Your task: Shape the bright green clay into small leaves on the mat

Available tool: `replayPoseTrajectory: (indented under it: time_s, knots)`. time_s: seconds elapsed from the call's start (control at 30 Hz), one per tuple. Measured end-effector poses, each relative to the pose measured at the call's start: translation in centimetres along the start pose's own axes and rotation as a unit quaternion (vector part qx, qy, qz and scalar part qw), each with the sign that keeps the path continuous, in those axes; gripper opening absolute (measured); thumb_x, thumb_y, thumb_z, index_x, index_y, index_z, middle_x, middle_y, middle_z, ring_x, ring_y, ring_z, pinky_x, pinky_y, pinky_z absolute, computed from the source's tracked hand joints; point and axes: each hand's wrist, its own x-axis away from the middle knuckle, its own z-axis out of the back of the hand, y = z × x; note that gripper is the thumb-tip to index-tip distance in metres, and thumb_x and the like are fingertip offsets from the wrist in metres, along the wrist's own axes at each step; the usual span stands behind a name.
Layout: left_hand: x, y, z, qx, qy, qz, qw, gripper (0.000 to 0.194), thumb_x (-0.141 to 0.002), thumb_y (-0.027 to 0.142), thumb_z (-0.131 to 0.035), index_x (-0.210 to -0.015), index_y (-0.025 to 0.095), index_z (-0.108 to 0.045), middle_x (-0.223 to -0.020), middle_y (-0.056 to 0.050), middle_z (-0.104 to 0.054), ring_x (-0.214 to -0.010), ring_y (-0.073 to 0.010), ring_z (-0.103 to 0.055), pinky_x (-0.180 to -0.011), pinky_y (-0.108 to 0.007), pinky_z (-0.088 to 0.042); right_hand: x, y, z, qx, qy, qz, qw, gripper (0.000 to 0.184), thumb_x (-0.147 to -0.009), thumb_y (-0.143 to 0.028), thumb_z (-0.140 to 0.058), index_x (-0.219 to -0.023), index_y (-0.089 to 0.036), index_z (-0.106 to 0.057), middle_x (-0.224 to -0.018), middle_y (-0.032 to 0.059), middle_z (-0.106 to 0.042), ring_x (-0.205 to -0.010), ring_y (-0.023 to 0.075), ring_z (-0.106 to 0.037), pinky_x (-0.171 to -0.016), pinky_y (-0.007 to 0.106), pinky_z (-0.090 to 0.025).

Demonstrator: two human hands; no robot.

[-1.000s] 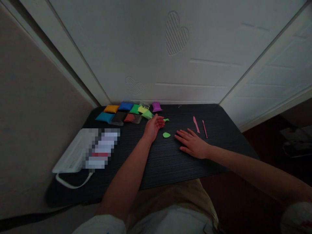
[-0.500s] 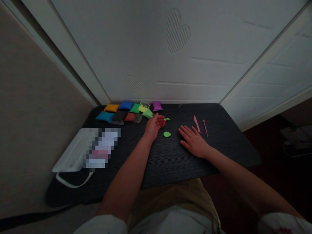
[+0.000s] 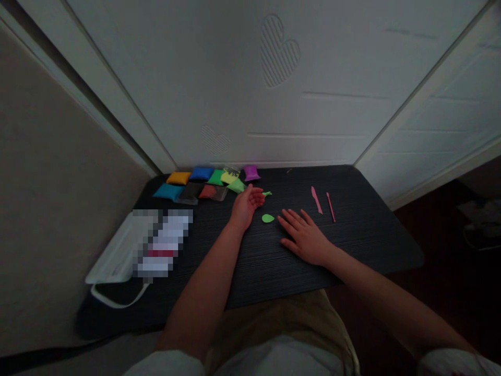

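Note:
A flat, light green drop-shaped piece (image 3: 267,218), which looks like modelling clay, lies on the dark table (image 3: 258,271) between my hands. My left hand (image 3: 246,206) rests on its edge to the left of that piece, palm turned inward, fingers loosely stretched and nothing visibly held. Just beyond its fingertips a thin green piece (image 3: 267,194) shows, partly hidden by the fingers. To the right of the drop, my right hand (image 3: 305,237) is palm down over the table with its fingers spread, the fingertips close to the piece but apart from it.
Several coloured packets, among them a blue one (image 3: 201,173) and a purple one (image 3: 251,173), lie at the back left. A pink plastic knife (image 3: 317,200) and a thin pink stick tool (image 3: 331,207) are at right. A white case with a strap (image 3: 113,256) sits at left.
My right hand has moved slightly left and nearer to me, closer to the green drop. My left hand stays nearly where it was. The whole view has shifted a little.

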Motion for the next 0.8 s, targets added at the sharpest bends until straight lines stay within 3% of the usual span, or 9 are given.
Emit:
replayPoseTrajectory:
  time_s: [0.1, 0.17, 0.27, 0.4, 0.53, 0.63, 0.8]
  knots:
    - [0.1, 0.0, 0.0, 0.006, -0.005, -0.003, 1.000, 0.036, -0.074, 0.046, -0.049, -0.076, 0.012, -0.061, -0.064, -0.004, -0.062, -0.057, -0.0109, -0.057, -0.058, -0.023, -0.042, -1.0, -2.1, 0.0, -0.013, 0.003, 0.045, 0.999, 0.057, -0.084, -0.052, -0.024, -0.133, -0.022, -0.024, -0.140, 0.0060, -0.026, -0.128, 0.0217, -0.020, -0.104, 0.045, -0.012]
    - [0.2, 0.0, 0.0, 0.010, -0.006, -0.006, 1.000, 0.036, -0.074, 0.046, -0.049, -0.076, 0.012, -0.061, -0.064, -0.004, -0.062, -0.058, -0.0109, -0.057, -0.058, -0.023, -0.042, -2.3, -2.3, -0.2, -0.013, 0.016, 0.037, 0.999, 0.057, -0.084, -0.052, -0.024, -0.133, -0.021, -0.024, -0.140, 0.0064, -0.025, -0.128, 0.0218, -0.020, -0.104, 0.045, -0.012]
    - [0.4, 0.1, -0.1, 0.007, 0.000, -0.008, 1.000, 0.036, -0.074, 0.046, -0.049, -0.076, 0.012, -0.060, -0.064, -0.004, -0.061, -0.059, -0.0109, -0.057, -0.059, -0.023, -0.042, -3.5, -0.5, -0.5, -0.002, 0.031, -0.014, 0.999, 0.058, -0.084, -0.050, -0.025, -0.134, -0.020, -0.022, -0.141, 0.0074, -0.023, -0.129, 0.0229, -0.019, -0.103, 0.046, -0.013]
    - [0.2, 0.1, -0.2, 0.001, 0.004, 0.002, 1.000, 0.037, -0.074, 0.047, -0.048, -0.075, 0.012, -0.061, -0.064, -0.004, -0.061, -0.058, -0.0111, -0.056, -0.057, -0.023, -0.042, -1.6, 1.3, -0.3, 0.015, 0.018, -0.031, 0.999, 0.058, -0.085, -0.048, -0.027, -0.134, -0.019, -0.019, -0.141, 0.0086, -0.022, -0.129, 0.0238, -0.018, -0.103, 0.047, -0.011]
    - [0.1, 0.1, -0.3, 0.001, -0.002, 0.001, 1.000, 0.037, -0.074, 0.047, -0.049, -0.074, 0.012, -0.061, -0.064, -0.004, -0.061, -0.057, -0.0109, -0.056, -0.057, -0.023, -0.042, 0.1, -1.0, 0.2, -0.005, -0.011, 0.037, 0.999, 0.060, -0.083, -0.052, -0.027, -0.134, -0.020, -0.021, -0.141, 0.0074, -0.023, -0.129, 0.0230, -0.018, -0.104, 0.044, -0.012]
    - [0.3, 0.2, -0.3, -0.001, 0.002, 0.000, 1.000, 0.036, -0.074, 0.047, -0.048, -0.074, 0.013, -0.060, -0.064, -0.004, -0.061, -0.057, -0.0109, -0.056, -0.058, -0.024, -0.042, -1.1, -2.6, 0.0, -0.020, -0.006, 0.058, 0.998, 0.060, -0.083, -0.053, -0.025, -0.134, -0.021, -0.022, -0.141, 0.0066, -0.023, -0.129, 0.0221, -0.018, -0.104, 0.043, -0.012]
    - [0.5, 0.3, -0.2, 0.011, 0.000, -0.001, 1.000, 0.036, -0.074, 0.046, -0.048, -0.074, 0.012, -0.060, -0.064, -0.004, -0.061, -0.058, -0.0109, -0.056, -0.058, -0.024, -0.042, -2.5, 0.2, -0.3, 0.007, 0.016, -0.029, 0.999, 0.058, -0.084, -0.049, -0.027, -0.134, -0.020, -0.021, -0.142, 0.0077, -0.020, -0.129, 0.0232, -0.017, -0.104, 0.045, -0.012]
